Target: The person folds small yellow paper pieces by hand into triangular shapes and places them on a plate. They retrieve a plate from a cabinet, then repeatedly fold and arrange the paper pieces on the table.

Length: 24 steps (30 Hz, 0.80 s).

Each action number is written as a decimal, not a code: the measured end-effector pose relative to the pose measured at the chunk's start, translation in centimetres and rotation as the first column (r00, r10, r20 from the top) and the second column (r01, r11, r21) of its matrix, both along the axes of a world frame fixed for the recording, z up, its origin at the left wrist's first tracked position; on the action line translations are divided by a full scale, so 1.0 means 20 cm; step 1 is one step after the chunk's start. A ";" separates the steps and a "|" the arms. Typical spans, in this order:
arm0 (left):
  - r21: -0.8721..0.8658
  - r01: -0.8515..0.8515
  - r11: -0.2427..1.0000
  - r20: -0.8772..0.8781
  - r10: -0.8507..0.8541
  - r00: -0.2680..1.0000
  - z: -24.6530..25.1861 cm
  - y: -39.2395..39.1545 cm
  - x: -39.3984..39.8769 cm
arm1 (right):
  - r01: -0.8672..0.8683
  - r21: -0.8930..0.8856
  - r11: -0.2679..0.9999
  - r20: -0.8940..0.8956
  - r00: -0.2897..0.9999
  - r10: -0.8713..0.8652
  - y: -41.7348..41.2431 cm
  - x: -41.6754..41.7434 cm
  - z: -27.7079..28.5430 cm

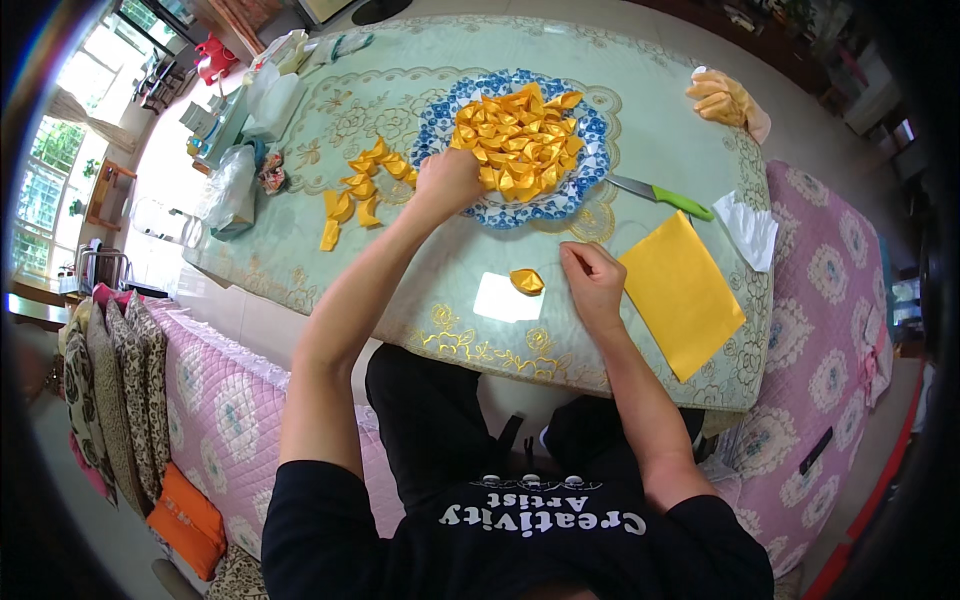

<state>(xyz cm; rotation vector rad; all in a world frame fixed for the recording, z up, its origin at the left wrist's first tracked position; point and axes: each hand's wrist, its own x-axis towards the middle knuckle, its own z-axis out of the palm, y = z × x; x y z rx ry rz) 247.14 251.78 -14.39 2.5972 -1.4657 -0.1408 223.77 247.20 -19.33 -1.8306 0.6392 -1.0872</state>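
Note:
My left hand (451, 180) reaches to the near left rim of a blue-and-white floral plate (504, 217). Its fingertips are hidden against a heap of folded gold paper ingots (517, 135), so whether it grips one cannot be told. One more gold paper ingot (527, 282) lies by itself on the table, between my forearms. To the right of it my right hand (596, 281) rests on the tabletop, fingers curled in, with nothing visible in them. Beside that hand lies a stack or sheet of yellow paper (684, 296).
Several gold folded paper pieces (362, 187) lie in a loose group left of the plate. A green-handled knife (660, 198) points its blade at the plate. White crumpled paper (748, 231), work gloves (727, 103) and a plastic bag (229, 191) sit near the edges of the covered table (420, 277).

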 end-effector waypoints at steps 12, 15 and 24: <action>-0.045 -0.044 0.998 -0.031 0.043 0.999 -0.02 0.00 -0.03 | -0.010 0.000 1.000 -0.023 1.000 0.010 -0.01 0.00 -0.01; -0.003 -0.091 0.996 -0.100 0.090 0.991 0.03 0.00 -0.04 | 0.000 -0.016 1.000 -0.009 1.000 0.000 -0.01 0.00 -0.02; 0.314 0.157 0.936 0.298 -0.254 0.920 0.13 -0.01 -0.09 | -0.009 -0.019 1.000 0.004 1.000 0.009 -0.02 0.00 -0.05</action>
